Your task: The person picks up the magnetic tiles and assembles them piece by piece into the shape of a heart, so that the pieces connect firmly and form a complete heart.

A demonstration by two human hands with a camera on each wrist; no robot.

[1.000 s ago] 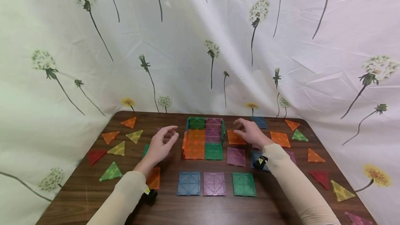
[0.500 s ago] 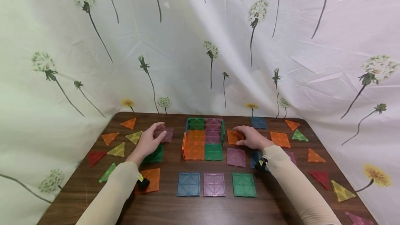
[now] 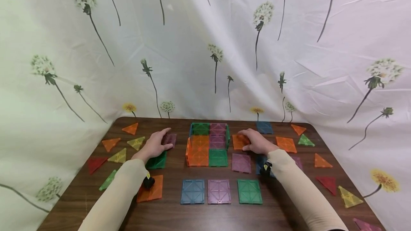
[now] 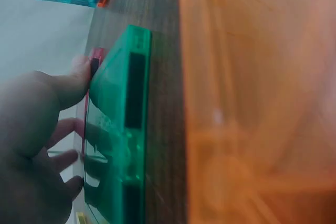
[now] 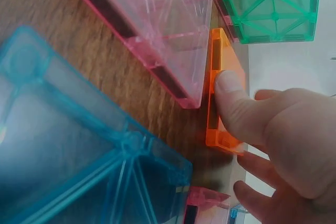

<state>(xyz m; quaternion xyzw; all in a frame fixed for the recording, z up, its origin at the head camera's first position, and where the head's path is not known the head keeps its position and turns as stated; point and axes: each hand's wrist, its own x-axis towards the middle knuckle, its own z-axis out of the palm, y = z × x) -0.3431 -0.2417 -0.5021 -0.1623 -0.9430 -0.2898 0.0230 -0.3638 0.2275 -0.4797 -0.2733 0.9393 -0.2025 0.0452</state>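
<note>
My left hand (image 3: 155, 146) is at a purple square magnetic tile (image 3: 171, 140) lying left of the half-built box. Its thumb is at the near edge and its index finger at the far edge. In the left wrist view a green tile (image 4: 135, 93) stands partly in front of these fingers. My right hand (image 3: 258, 142) holds an orange square magnetic tile (image 3: 239, 142) by its edges, right of the box. In the right wrist view the thumb (image 5: 228, 83) presses on the orange tile's near side. Between the hands stands the box (image 3: 199, 149) of orange, green and purple tiles, low-walled.
Blue (image 3: 192, 191), purple (image 3: 219, 191) and green (image 3: 249, 191) square tiles lie in a row in front. Another purple tile (image 3: 241, 163) lies near the right hand. Several triangles, such as a red one (image 3: 327, 184), line both sides. A patterned curtain (image 3: 192, 45) hangs behind the table.
My left hand has moved left and then down to the purple tile. The right hand has lowered onto the orange tile.
</note>
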